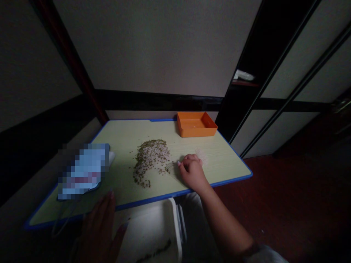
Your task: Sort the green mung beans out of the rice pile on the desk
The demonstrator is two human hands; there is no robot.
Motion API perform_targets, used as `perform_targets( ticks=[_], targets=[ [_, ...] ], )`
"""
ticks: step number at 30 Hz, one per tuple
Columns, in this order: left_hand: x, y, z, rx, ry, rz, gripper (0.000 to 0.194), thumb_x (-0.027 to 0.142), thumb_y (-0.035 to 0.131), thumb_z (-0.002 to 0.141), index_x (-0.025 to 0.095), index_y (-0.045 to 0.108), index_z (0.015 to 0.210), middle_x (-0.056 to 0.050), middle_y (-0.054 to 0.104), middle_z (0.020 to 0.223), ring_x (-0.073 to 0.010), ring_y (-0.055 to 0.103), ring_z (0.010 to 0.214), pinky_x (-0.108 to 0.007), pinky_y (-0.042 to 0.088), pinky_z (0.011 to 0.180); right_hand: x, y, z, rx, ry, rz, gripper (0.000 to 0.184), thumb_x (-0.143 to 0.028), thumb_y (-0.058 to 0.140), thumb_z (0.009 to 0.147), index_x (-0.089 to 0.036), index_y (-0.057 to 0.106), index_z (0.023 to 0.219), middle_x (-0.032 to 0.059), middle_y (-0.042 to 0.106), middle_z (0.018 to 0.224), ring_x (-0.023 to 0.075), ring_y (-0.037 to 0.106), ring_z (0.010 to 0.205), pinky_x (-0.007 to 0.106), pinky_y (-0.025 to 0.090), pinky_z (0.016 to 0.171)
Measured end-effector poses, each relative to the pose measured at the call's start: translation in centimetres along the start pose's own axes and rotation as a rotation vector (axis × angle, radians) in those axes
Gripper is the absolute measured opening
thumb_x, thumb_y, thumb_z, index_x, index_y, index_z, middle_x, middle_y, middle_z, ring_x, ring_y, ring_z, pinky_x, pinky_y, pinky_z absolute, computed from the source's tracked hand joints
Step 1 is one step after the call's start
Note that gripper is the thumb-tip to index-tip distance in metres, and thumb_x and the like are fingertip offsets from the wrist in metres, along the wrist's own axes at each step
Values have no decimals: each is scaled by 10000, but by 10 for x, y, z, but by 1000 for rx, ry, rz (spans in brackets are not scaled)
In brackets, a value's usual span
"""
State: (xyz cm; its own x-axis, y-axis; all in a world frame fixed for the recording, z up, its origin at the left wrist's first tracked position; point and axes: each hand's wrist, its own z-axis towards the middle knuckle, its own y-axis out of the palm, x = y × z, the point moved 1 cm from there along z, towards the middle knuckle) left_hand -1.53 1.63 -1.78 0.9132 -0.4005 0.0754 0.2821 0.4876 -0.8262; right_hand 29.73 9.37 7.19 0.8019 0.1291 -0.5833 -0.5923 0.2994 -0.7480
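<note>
A spread pile of small greenish-brown seeds mixed with pale grains (153,155) lies on the pale yellow table (123,131). At its right, my right hand (192,170) pinches a thin, wire-like tool (171,165), whose far end touches loose seeds at the pile's edge; its exact kind is unclear. Just behind that hand sits a small patch of pale grains (202,154). My left hand (100,223), dim and slightly blurred, has its fingers stretched out near the table's front edge, beside a white tray (177,226). I see nothing in it.
An orange open box (197,131) stands at the table's back right. On the left lies a pixelated light-blue item (85,171), with a cord (56,224) hanging over the blue edge. Dark seeds (156,252) lie inside the white tray. Cabinet panels rise behind the table.
</note>
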Motion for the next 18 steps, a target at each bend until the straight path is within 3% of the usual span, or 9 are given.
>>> perform_targets(
  ticks=[12, 18],
  targets=[
    [-4, 2, -1, -41, -10, 0, 744, 413, 330, 942, 206, 77, 1611, -195, 395, 1601, -365, 390, 1456, -588, 390, 1128, 9, 2, 2, 149, -58, 214, 339, -221, 568, 953, -218, 500, 621, 32, 588, 760, 203, 532, 839, 336, 387, 813],
    [-5, 5, -4, -10, -77, -33, 723, 423, 312, 945, 251, 87, 1611, -159, 383, 1624, -346, 368, 1490, -594, 325, 1209, 9, 1, 1, 181, -79, 255, 326, -232, 547, 973, -223, 511, 649, 34, 581, 762, 207, 527, 835, 343, 398, 820]
  ],
)
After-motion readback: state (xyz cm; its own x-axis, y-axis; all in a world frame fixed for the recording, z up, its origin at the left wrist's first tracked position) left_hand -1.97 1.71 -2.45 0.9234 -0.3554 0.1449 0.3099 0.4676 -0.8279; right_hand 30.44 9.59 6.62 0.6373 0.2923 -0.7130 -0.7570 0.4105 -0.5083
